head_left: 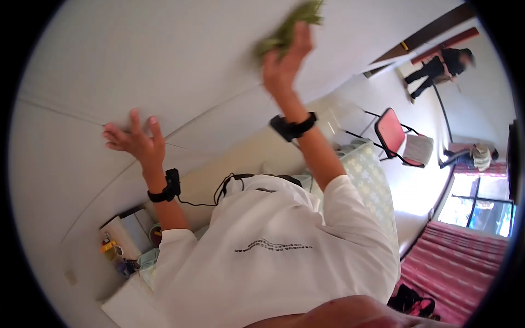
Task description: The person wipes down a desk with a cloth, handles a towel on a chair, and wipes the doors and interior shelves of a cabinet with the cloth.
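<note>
My right hand (287, 63) presses a crumpled green cloth (284, 33) against the white wall (191, 60). The cloth is slightly blurred, and part of it lies behind the fingers. Lower and to the left, my left hand (136, 139) has its fingers spread and holds nothing. It is at the wall near a thin crack line; whether the fingertips touch is hard to tell. Black bands with small boxes sit on both wrists, and a cable runs from the left one.
Beneath my arms is a bed with a patterned cover (369, 180). A red chair (389, 131) with a grey cloth stands to the right. Two people are farther off at right, near a window (476, 199) and pink curtains (459, 268). A shelf box (126, 235) with small items is at left.
</note>
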Available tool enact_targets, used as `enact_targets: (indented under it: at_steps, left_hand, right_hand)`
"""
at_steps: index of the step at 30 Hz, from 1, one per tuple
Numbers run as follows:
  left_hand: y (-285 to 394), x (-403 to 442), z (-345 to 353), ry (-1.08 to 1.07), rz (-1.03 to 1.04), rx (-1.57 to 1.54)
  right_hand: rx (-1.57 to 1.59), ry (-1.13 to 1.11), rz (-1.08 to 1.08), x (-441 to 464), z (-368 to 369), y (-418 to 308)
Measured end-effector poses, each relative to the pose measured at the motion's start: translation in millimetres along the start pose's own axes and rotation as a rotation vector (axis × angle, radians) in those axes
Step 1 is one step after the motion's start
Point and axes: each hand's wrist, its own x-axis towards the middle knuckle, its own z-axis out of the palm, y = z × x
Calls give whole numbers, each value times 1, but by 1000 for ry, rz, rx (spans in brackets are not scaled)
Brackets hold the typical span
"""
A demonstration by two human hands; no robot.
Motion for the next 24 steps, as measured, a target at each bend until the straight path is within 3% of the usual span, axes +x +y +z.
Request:
enact_targets:
  at_steps: [6, 8, 14, 20, 22, 24]
  left_hand:
    - [-5, -3, -1, -7, -11, -17]
    - [-9, -9, 0, -24, -26, -52]
    - [-14, -17, 5, -51, -122, -99]
    - [-8, -9, 1, -26, -143, -129]
    - [-13, -10, -4, -110, 1, -66]
    - [-5, -12, 0, -75, -62, -13]
  right_hand:
    - [191, -257, -316, -69, 58, -109]
    - [38, -338, -443, -89, 73, -136]
    - [-49, -305, -552, -90, 75, -119]
    - [-148, -303, -372, -71, 23, -21]
    - [-258, -339, -314, -76, 0, 15]
    - [-326, -354, -49, -84, -18, 38]
